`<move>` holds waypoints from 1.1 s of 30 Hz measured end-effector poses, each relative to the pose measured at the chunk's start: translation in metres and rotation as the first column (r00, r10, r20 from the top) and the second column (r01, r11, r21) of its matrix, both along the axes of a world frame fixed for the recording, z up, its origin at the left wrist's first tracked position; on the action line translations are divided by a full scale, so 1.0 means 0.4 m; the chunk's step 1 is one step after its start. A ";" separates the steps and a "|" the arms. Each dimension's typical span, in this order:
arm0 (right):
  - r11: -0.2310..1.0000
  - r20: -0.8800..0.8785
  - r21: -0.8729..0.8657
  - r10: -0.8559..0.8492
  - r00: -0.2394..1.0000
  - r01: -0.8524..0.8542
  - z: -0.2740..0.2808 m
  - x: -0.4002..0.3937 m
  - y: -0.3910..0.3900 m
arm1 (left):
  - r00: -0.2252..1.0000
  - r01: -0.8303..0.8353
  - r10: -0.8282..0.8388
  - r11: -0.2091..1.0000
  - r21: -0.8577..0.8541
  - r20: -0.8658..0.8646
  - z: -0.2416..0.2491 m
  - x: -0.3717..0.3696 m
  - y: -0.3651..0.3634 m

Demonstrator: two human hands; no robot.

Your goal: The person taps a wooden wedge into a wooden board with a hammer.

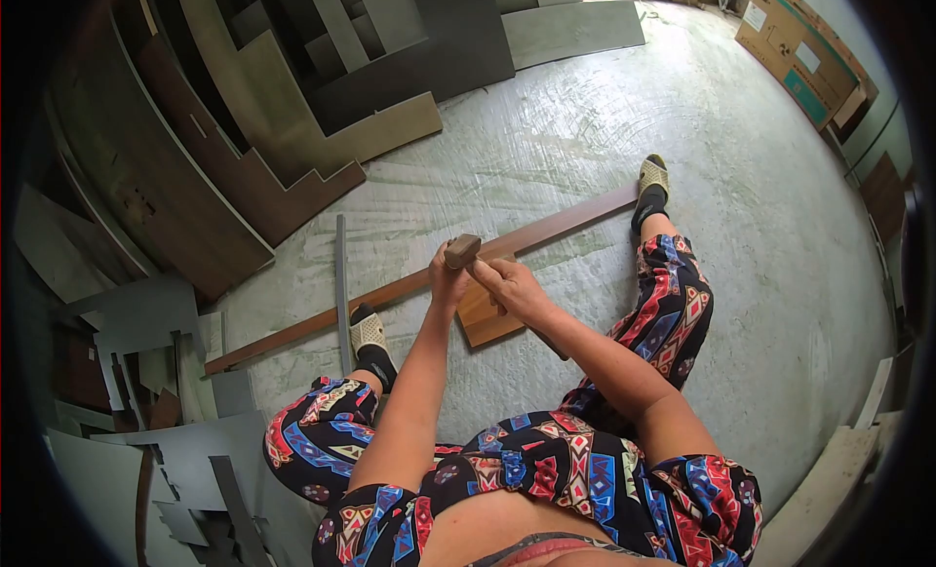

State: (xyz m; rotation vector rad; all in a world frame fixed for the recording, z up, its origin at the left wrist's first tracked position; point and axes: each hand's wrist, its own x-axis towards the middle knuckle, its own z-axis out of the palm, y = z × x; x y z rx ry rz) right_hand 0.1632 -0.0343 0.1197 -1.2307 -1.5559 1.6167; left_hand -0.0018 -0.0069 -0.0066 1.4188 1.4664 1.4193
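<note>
My right hand (512, 289) is closed round the handle of a hammer with a blocky brown head (463, 251). The dark end of its handle shows below my right forearm. My left hand (448, 282) is closed right beside the hammer head, which covers its fingers; what they hold, I cannot tell. Below both hands, a long narrow brown plank (561, 224) runs across the floor between my feet. An orange-brown wooden board (485, 320) lies against the plank, partly covered by my right hand.
A thin grey strip (342, 284) crosses the plank near my left foot. Large panels (146, 157) lean at the left and far side, with grey offcuts (195, 460) at lower left. A cardboard box (799, 55) stands at the far right on the concrete floor (770, 265).
</note>
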 end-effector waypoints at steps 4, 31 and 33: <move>0.999 0.026 0.052 -0.005 1.000 0.003 -0.003 -0.004 -0.006 | 0.999 -0.009 0.010 1.000 -0.024 0.036 -0.010 -0.004 0.001; 1.000 0.033 0.009 0.020 0.999 -0.020 -0.011 -0.007 0.000 | 0.999 -0.034 0.034 0.999 0.003 -0.018 -0.010 -0.005 0.004; 0.997 0.055 0.078 0.007 0.998 -0.011 -0.012 -0.008 -0.002 | 1.000 -0.017 0.017 1.000 0.027 0.010 -0.011 -0.004 0.004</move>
